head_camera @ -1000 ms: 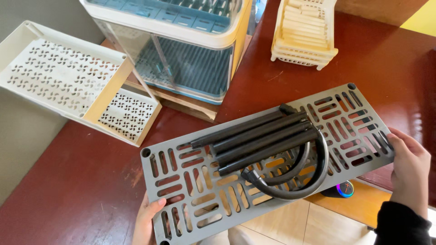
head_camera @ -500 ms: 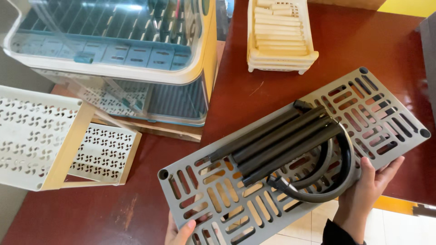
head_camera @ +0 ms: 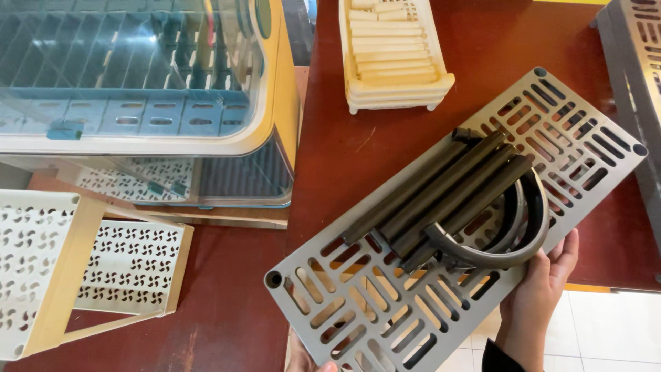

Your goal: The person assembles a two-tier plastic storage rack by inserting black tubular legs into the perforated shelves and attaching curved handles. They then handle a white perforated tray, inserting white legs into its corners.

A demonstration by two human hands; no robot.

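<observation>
I hold the grey slotted shelf panel (head_camera: 441, 234) level over the near edge of the dark red table (head_camera: 344, 138), my right hand (head_camera: 540, 296) clasping its near long edge with fingers curled up beside the curved grey bars (head_camera: 513, 231). My left hand (head_camera: 306, 358) only just peeks from under the panel's near corner, so I cannot tell its grip. Since 1 second ago my view has swung, so the panel now sits closer to the covered dish rack (head_camera: 144, 96) and the 4 dark tubes (head_camera: 441, 193) have stayed put on it. Beyond the panel lies a cream slatted tray (head_camera: 392, 55); left of it, a cream perforated panel (head_camera: 82, 269) crowds the table
</observation>
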